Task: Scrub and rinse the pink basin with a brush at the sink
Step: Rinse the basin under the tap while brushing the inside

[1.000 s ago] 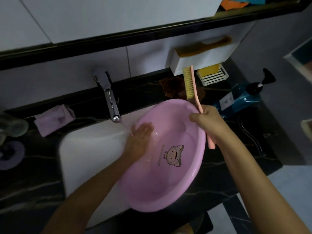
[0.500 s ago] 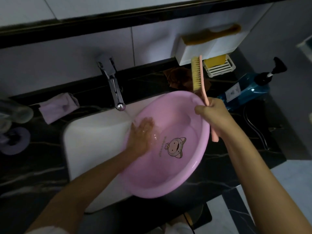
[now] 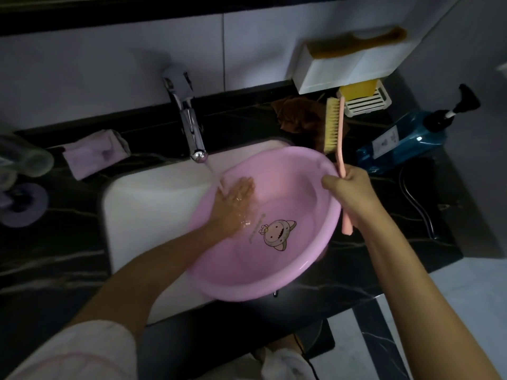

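Key relation: the long pink-handled brush (image 3: 333,127) with tan bristles is outside the work zone. Right hand (image 3: 351,190) is curled round its handle about mid-length. Long axis is near upright, with the bristle head pointing away toward the wall, just beyond the far-right rim of the round pink plastic basin (image 3: 247,278). Bristles face left and the handle tail sticks out below the fist. That hand's thumb lies on the basin rim and looks to be propping it, but I can't confirm a pinch.

Basin sits tilted over the white sink (image 3: 153,204), right rim high, open side toward the chrome tap (image 3: 192,127). Left hand (image 3: 236,200) is flat with fingers straight, palm down on the basin's inner wall at the low left side, under the running water stream (image 3: 216,176), holding nothing.

Judgement: this is a hand-rinse step. To scrub, the brush head has to swing down and left into the bowl. Left hand is nearer the wet patch, but right has the brush.
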`<act>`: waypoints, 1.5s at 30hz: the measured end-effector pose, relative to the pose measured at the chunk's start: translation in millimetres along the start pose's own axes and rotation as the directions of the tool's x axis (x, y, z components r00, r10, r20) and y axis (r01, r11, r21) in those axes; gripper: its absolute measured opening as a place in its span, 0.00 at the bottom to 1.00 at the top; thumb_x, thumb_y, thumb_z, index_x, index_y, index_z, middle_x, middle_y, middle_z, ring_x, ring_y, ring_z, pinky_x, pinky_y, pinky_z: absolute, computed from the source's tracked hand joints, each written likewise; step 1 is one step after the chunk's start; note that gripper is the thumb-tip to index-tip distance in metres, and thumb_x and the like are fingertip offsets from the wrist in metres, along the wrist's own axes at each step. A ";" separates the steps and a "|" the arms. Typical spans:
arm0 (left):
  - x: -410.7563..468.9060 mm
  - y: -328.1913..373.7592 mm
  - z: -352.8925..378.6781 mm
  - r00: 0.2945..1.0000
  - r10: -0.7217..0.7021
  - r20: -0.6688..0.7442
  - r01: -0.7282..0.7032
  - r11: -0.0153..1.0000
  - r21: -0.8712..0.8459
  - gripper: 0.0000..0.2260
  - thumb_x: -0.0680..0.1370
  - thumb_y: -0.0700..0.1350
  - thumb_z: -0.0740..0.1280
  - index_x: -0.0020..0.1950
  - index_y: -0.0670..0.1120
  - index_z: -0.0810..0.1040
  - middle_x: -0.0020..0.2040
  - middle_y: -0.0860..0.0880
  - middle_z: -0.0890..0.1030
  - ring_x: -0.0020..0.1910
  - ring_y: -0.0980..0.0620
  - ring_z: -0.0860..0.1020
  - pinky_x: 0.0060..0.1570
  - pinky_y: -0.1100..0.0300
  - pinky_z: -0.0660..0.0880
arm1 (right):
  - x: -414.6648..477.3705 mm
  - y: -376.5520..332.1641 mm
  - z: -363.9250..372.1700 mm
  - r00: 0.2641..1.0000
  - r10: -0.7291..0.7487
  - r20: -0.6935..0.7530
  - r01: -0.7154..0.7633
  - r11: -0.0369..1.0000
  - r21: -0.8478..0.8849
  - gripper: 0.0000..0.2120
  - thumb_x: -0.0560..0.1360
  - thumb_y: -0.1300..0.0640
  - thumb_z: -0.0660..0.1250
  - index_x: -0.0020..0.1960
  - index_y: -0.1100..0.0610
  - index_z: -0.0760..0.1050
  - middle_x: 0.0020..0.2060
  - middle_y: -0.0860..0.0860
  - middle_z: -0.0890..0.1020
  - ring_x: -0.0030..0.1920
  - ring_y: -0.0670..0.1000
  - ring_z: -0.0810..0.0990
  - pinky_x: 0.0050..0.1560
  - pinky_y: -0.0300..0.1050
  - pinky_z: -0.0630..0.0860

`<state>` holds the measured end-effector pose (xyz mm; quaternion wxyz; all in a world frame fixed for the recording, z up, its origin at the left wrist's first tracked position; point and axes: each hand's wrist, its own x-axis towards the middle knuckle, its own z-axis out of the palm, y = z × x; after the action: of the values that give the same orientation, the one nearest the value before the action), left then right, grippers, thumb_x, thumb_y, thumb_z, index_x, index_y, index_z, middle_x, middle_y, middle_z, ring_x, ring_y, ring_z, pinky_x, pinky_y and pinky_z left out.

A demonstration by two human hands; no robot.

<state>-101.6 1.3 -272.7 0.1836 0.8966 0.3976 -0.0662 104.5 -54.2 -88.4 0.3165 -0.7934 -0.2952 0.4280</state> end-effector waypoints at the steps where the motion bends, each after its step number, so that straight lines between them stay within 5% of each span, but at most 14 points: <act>1: -3.6 -3.5 11.7 0.997 0.063 0.052 -0.068 0.992 0.104 0.26 0.80 0.45 0.52 0.77 0.45 0.51 0.77 0.45 0.57 0.76 0.47 0.56 0.73 0.42 0.39 | 1.2 -0.7 1.6 1.000 -0.002 -0.003 0.002 1.000 -0.001 0.08 0.74 0.66 0.63 0.53 0.59 0.75 0.40 0.55 0.79 0.39 0.52 0.80 0.37 0.41 0.77; 4: -27.8 -23.3 27.6 0.921 0.225 0.317 -0.300 0.930 0.214 0.27 0.76 0.50 0.50 0.69 0.37 0.69 0.68 0.38 0.71 0.66 0.41 0.72 0.72 0.50 0.41 | 3.8 -0.6 4.5 1.000 0.007 -0.001 -0.007 1.000 0.013 0.08 0.74 0.66 0.63 0.52 0.59 0.76 0.41 0.56 0.79 0.41 0.54 0.80 0.40 0.44 0.78; 7: -36.9 -54.3 15.7 0.869 0.388 0.306 -0.487 0.781 0.391 0.27 0.76 0.50 0.48 0.72 0.42 0.66 0.73 0.44 0.65 0.71 0.47 0.67 0.72 0.51 0.40 | 2.5 3.2 5.4 1.000 0.016 0.002 -0.016 0.999 0.033 0.07 0.74 0.66 0.64 0.46 0.55 0.75 0.40 0.55 0.80 0.40 0.54 0.80 0.41 0.45 0.78; 10: -24.0 -58.3 -10.1 0.977 0.126 0.173 -0.192 0.872 0.450 0.26 0.73 0.46 0.54 0.71 0.44 0.67 0.70 0.42 0.70 0.67 0.44 0.72 0.71 0.48 0.35 | -0.3 8.7 6.3 1.000 0.021 0.004 -0.021 0.998 0.053 0.07 0.74 0.66 0.64 0.47 0.56 0.75 0.40 0.55 0.80 0.41 0.55 0.81 0.41 0.45 0.79; 14: -20.1 -32.0 -5.5 0.958 -0.252 0.139 0.194 0.922 0.336 0.31 0.81 0.49 0.51 0.75 0.46 0.34 0.77 0.43 0.38 0.76 0.42 0.42 0.71 0.41 0.38 | -1.0 11.5 7.1 1.000 0.021 -0.022 -0.020 0.998 0.068 0.10 0.74 0.66 0.64 0.54 0.59 0.75 0.41 0.55 0.80 0.42 0.54 0.81 0.41 0.45 0.79; 17: -46.0 -13.4 6.4 0.919 -0.120 0.376 -0.003 0.950 0.312 0.27 0.82 0.48 0.47 0.76 0.41 0.38 0.77 0.41 0.40 0.76 0.44 0.41 0.67 0.39 0.30 | -2.2 12.7 9.0 1.000 0.004 -0.030 -0.001 0.996 0.090 0.09 0.73 0.66 0.64 0.51 0.56 0.75 0.41 0.54 0.80 0.42 0.55 0.81 0.44 0.48 0.80; 21: -81.5 -15.8 -16.7 0.753 0.016 0.658 -0.202 0.957 0.207 0.25 0.82 0.52 0.50 0.78 0.46 0.49 0.78 0.49 0.49 0.77 0.52 0.49 0.73 0.47 0.45 | -7.2 14.4 6.5 0.998 0.024 -0.057 -0.016 0.991 0.133 0.09 0.73 0.66 0.64 0.45 0.52 0.74 0.40 0.55 0.79 0.41 0.55 0.80 0.42 0.47 0.79; 24: -99.4 -16.4 -40.2 0.909 -0.124 0.397 0.107 0.992 0.064 0.31 0.79 0.41 0.57 0.78 0.49 0.44 0.78 0.50 0.52 0.75 0.50 0.57 0.72 0.56 0.53 | -13.0 17.9 1.3 0.998 0.050 -0.048 -0.042 0.986 0.164 0.09 0.73 0.66 0.64 0.51 0.56 0.75 0.41 0.56 0.80 0.41 0.56 0.81 0.41 0.47 0.79; 26: -107.7 -18.2 -57.4 0.914 -0.387 0.121 0.393 0.919 -0.023 0.37 0.76 0.40 0.59 0.76 0.45 0.37 0.78 0.44 0.47 0.75 0.45 0.55 0.70 0.55 0.56 | -17.6 18.6 -2.1 0.998 0.045 -0.037 -0.038 0.982 0.183 0.09 0.73 0.66 0.64 0.51 0.57 0.76 0.41 0.56 0.80 0.40 0.55 0.81 0.40 0.46 0.79; 29: -117.4 -27.2 -75.9 0.672 -0.631 0.388 0.738 0.529 -0.419 0.44 0.70 0.50 0.68 0.76 0.38 0.46 0.75 0.37 0.57 0.68 0.41 0.67 0.62 0.52 0.67 | -24.1 19.7 -7.1 0.999 0.042 -0.014 -0.038 0.978 0.206 0.09 0.73 0.66 0.64 0.48 0.54 0.75 0.42 0.56 0.80 0.40 0.55 0.81 0.41 0.47 0.80; 31: -125.4 -25.8 -94.0 0.658 -0.569 0.493 0.705 0.235 -0.669 0.35 0.60 0.48 0.68 0.65 0.35 0.69 0.59 0.36 0.77 0.48 0.43 0.78 0.44 0.55 0.75 | -28.5 19.9 -13.8 0.998 0.061 0.029 -0.066 0.973 0.221 0.10 0.73 0.65 0.64 0.52 0.57 0.75 0.43 0.57 0.80 0.41 0.56 0.81 0.40 0.48 0.80; 33: -136.0 -20.2 -108.2 0.677 -0.585 0.447 0.641 0.170 -0.748 0.26 0.58 0.47 0.65 0.54 0.38 0.77 0.45 0.42 0.80 0.38 0.49 0.77 0.33 0.60 0.74 | -29.7 18.8 -25.3 0.992 0.112 0.058 -0.123 0.963 0.241 0.11 0.73 0.65 0.63 0.54 0.58 0.74 0.44 0.58 0.80 0.41 0.56 0.81 0.38 0.47 0.78; 39: -176.4 -0.5 -157.6 0.669 -0.601 0.437 0.472 -0.112 -0.875 0.17 0.66 0.41 0.70 0.54 0.37 0.77 0.43 0.42 0.81 0.41 0.46 0.78 0.38 0.58 0.75 | -24.2 16.4 -47.7 0.958 0.162 0.236 -0.198 0.971 0.137 0.11 0.72 0.66 0.63 0.55 0.63 0.75 0.41 0.57 0.80 0.37 0.54 0.81 0.36 0.45 0.77; 45: -216.5 9.5 -197.3 0.612 -0.738 0.287 0.317 -0.104 -0.943 0.06 0.77 0.35 0.63 0.51 0.43 0.75 0.43 0.42 0.79 0.40 0.46 0.78 0.27 0.65 0.77 | -20.7 30.5 -7.6 0.906 0.107 0.409 -0.124 0.992 0.016 0.17 0.75 0.56 0.66 0.62 0.61 0.74 0.48 0.55 0.82 0.46 0.52 0.83 0.42 0.43 0.79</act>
<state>-246.1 -78.3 -30.5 0.5819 0.3159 0.6945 0.2814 107.6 -90.5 -97.9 0.2389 -0.6961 -0.2981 0.6078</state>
